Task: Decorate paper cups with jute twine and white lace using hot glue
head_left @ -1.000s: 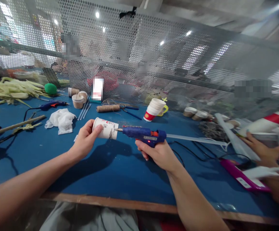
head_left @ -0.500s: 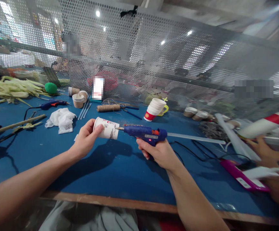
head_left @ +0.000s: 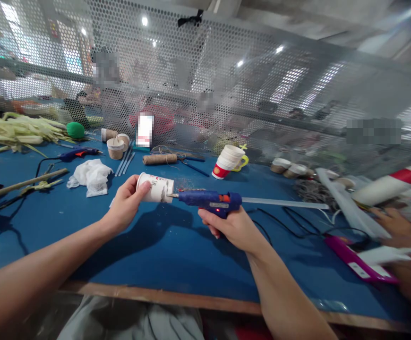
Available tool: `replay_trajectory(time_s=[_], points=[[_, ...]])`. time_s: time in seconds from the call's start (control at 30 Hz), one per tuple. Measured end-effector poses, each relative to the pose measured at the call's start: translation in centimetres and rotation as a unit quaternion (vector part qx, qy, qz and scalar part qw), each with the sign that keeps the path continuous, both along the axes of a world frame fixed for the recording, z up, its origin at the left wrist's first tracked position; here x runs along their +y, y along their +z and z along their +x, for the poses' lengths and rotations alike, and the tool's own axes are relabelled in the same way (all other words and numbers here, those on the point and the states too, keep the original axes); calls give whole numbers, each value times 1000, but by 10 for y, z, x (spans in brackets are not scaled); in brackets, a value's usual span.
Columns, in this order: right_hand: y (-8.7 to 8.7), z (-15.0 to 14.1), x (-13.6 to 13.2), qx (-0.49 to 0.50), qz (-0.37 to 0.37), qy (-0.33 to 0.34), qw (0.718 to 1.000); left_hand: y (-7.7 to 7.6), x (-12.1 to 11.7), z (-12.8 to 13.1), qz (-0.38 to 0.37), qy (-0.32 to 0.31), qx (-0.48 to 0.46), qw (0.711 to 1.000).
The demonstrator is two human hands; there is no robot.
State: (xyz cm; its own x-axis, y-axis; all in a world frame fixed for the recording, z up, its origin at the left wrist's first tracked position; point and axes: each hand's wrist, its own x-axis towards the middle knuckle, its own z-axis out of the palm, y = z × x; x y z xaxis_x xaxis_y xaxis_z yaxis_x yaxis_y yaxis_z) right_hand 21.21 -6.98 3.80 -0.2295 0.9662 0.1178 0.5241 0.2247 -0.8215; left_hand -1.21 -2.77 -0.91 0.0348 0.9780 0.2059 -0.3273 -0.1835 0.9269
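Note:
My left hand (head_left: pixel 126 200) is closed around a white paper cup (head_left: pixel 158 190) with red and grey print, held sideways above the blue table. In my right hand (head_left: pixel 226 222) is a blue glue gun (head_left: pixel 210 199), its red light lit. The gun's metal nozzle is at the cup's right end; whether it touches cannot be made out. A long clear glue stick (head_left: pixel 283 203) sticks out of the back of the gun. Behind it stands a stack of paper cups (head_left: pixel 228 162) beside a yellow handle-like piece.
Around me lie a crumpled white cloth (head_left: pixel 91 177), a twine roll (head_left: pixel 160 159), a second glue gun (head_left: pixel 80 153), corn husks (head_left: pixel 17 130) and a green ball (head_left: pixel 75 130). At right are a purple power strip (head_left: pixel 359 262) and another person's hand (head_left: pixel 397 224). A perforated metal screen (head_left: pixel 191 94) rises behind.
The glue gun has shifted slightly left and down, its nozzle lower along the cup's end. My left hand keeps hold of the cup, almost still. The other person's hand at right has moved.

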Motion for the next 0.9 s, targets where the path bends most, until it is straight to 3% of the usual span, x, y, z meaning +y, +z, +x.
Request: replay_trajectory(time_s=[0.13, 0.3, 0.47, 0.53, 0.7, 0.9], points=[[-1, 2, 0, 1, -22, 7, 1000, 0, 3, -2, -10, 8, 11, 1000], [4, 10, 5, 157, -53, -5, 986, 1, 3, 2, -25, -39, 46, 998], [12, 26, 32, 243, -71, -129, 959, -10, 6, 8, -25, -129, 110, 985], [12, 35, 48, 222, -92, -187, 952, -15, 8, 10, -12, -129, 131, 983], [2, 55, 81, 143, -119, -229, 956, -21, 9, 12, -12, -123, 160, 979], [-18, 64, 104, -57, -149, -255, 954, -21, 9, 11, -17, -86, 213, 973]])
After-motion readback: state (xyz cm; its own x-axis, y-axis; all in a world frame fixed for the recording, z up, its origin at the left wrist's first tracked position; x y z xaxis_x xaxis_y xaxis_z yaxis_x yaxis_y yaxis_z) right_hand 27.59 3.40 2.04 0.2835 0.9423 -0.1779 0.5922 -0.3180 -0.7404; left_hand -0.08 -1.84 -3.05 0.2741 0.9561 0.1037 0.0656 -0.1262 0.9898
